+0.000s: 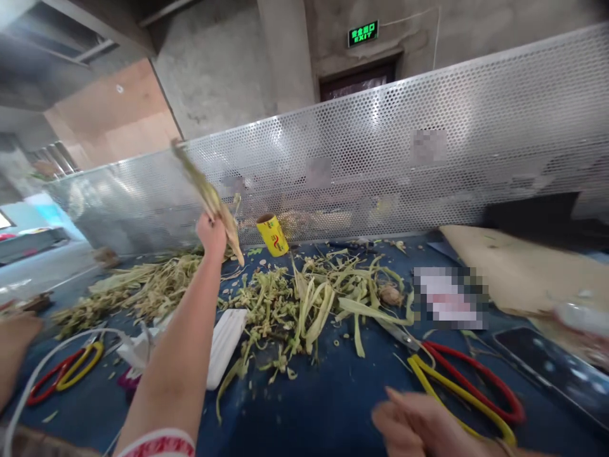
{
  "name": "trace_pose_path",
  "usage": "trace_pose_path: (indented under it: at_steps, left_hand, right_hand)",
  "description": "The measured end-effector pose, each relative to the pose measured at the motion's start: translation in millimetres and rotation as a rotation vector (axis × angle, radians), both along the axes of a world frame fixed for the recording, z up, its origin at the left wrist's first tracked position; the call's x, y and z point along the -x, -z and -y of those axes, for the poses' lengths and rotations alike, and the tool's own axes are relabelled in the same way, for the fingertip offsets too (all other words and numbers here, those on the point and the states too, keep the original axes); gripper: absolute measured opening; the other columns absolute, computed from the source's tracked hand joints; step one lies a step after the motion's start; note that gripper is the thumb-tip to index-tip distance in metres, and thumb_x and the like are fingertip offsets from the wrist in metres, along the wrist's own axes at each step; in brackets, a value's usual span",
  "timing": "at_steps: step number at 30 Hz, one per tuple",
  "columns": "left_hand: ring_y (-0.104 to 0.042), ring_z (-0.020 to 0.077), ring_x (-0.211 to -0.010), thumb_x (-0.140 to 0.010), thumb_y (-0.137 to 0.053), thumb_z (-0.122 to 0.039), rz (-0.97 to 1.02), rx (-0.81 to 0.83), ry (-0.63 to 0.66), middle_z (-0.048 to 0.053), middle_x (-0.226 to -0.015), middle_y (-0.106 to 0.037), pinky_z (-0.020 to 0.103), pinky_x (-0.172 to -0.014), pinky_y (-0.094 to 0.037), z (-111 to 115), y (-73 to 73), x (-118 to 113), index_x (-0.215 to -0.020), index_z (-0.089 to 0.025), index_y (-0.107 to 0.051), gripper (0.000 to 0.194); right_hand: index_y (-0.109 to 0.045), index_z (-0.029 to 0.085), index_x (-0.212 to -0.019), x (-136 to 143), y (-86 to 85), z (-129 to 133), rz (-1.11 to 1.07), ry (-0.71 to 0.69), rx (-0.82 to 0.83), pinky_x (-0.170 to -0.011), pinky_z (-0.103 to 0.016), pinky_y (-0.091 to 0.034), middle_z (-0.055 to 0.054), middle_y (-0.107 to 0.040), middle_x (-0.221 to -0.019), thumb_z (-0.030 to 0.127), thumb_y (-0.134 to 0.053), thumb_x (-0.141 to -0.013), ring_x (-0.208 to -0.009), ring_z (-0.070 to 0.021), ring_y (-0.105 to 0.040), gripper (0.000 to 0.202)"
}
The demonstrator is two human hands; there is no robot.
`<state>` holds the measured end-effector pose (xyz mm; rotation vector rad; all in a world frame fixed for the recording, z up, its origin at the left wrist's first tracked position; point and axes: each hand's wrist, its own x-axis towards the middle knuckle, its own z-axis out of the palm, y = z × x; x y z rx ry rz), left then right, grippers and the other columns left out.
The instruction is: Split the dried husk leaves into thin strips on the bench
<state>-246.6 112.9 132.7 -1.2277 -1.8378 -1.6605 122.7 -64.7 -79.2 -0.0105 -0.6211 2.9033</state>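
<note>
My left hand (212, 236) is raised over the table at arm's length, its fingers closed around a dried plant stalk (204, 184). The stalk tilts, its upper end leaning left and blurred by motion. Under and beside that arm lies a heap of dried green and yellowish plant trimmings (271, 292). Low at the right, my right hand (409, 422) is slightly blurred, with fingers curled in and nothing visible in them. Beside it lie scissors (471, 368) with red and yellow handles, their blades partly under the trimmings.
A yellow cardboard tube (273, 235) stands before a perforated metal screen (380, 139). Another plant heap (152, 285), a white block (227, 346) and second scissors (66, 374) are at left. A phone (556, 368) and brown paper (504, 266) lie right. Another person's hand (16, 346) shows far left.
</note>
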Motion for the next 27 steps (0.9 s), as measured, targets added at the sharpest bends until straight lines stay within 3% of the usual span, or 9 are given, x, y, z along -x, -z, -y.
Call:
trace_pose_path:
  at_steps: [2, 4, 6, 9, 13, 18, 22, 27]
  left_hand:
    - [-0.050, 0.0175, -0.076, -0.078, -0.047, -0.033, -0.189, 0.078, -0.025, 0.003, -0.063, -0.050, 0.035, -0.077, -0.040, 12, 2.5, -33, -0.060, -0.016, -0.046, 0.025]
    - [-0.052, 0.0183, -0.075, -0.081, -0.042, -0.031, -0.427, 0.180, -0.018, 0.005, -0.062, -0.052, 0.034, -0.075, -0.040, 26, 9.3, -71, -0.061, -0.016, -0.049, 0.027]
    - [-0.055, 0.0192, -0.071, -0.082, -0.039, -0.031, -0.600, 0.284, 0.040, 0.007, -0.064, -0.056, 0.034, -0.074, -0.041, 43, 20.4, -109, -0.065, -0.015, -0.054, 0.028]
    - [-0.059, 0.0230, -0.076, -0.082, -0.039, -0.031, -0.813, 0.364, 0.143, 0.011, -0.068, -0.061, 0.036, -0.077, -0.042, 73, 41.4, -161, -0.068, -0.015, -0.059, 0.029]
    - [-0.061, 0.0246, -0.082, -0.079, -0.041, -0.025, -0.946, 0.369, 0.322, 0.012, -0.070, -0.065, 0.040, -0.084, -0.042, 99, 67.0, -205, -0.069, -0.017, -0.062, 0.025]
    - [-0.061, 0.0232, -0.077, -0.077, -0.045, -0.020, -1.015, 0.312, 0.470, 0.012, -0.074, -0.065, 0.043, -0.088, -0.043, 103, 91.5, -221, -0.070, -0.019, -0.061, 0.017]
    - [-0.060, 0.0216, -0.082, -0.081, -0.043, -0.021, -1.001, 0.233, 0.509, 0.011, -0.085, -0.064, 0.036, -0.077, -0.049, 102, 107.6, -209, -0.077, -0.019, -0.063, 0.020]
    - [-0.060, 0.0219, -0.087, -0.080, -0.047, -0.031, -1.016, 0.241, 0.637, 0.013, -0.099, -0.061, 0.034, -0.072, -0.051, 99, 120.2, -191, -0.079, -0.019, -0.065, 0.021]
  right_hand:
    - [-0.037, 0.017, -0.056, 5, -26.6, 1, 0.121, 0.161, 0.030, -0.034, -0.015, -0.014, 0.009, -0.029, -0.045, 0.046, -0.060, -0.073, -0.032, -0.0021, -0.020, 0.041]
    - [-0.034, 0.017, -0.055, 7, -48.8, 3, 0.168, 0.292, -0.047, -0.036, -0.016, -0.013, 0.010, -0.025, -0.044, 0.044, -0.063, -0.070, -0.034, -0.0014, -0.017, 0.043]
    - [-0.036, 0.016, -0.056, 8, -65.9, 1, 0.248, 0.467, -0.194, -0.040, -0.017, -0.020, 0.009, -0.027, -0.046, 0.038, -0.065, -0.069, -0.037, -0.0016, -0.023, 0.039]
    - [-0.047, 0.018, -0.069, 7, -83.9, -13, 0.405, 0.789, -0.452, -0.049, -0.019, -0.030, 0.006, -0.043, -0.059, 0.026, -0.071, -0.064, -0.052, -0.0050, -0.041, 0.026]
    - [-0.052, 0.020, -0.084, 10, -95.8, -51, 0.478, 1.093, -0.561, -0.062, -0.023, -0.040, 0.003, -0.050, -0.076, 0.027, -0.070, -0.061, -0.070, -0.0093, -0.049, 0.030]
    - [-0.051, 0.022, -0.086, 23, -88.5, -87, 0.400, 1.213, -0.730, -0.071, -0.027, -0.044, 0.003, -0.057, -0.080, 0.031, -0.070, -0.058, -0.075, -0.0125, -0.053, 0.035]
    - [-0.053, 0.021, -0.085, 29, -70.3, -99, 0.377, 1.275, -0.804, -0.073, -0.028, -0.045, 0.002, -0.058, -0.076, 0.036, -0.063, -0.065, -0.074, -0.0132, -0.054, 0.027]
    - [-0.053, 0.020, -0.082, 29, -46.9, -113, 0.377, 1.298, -0.725, -0.064, -0.025, -0.044, 0.002, -0.059, -0.076, 0.041, -0.063, -0.066, -0.069, -0.0119, -0.054, 0.028]
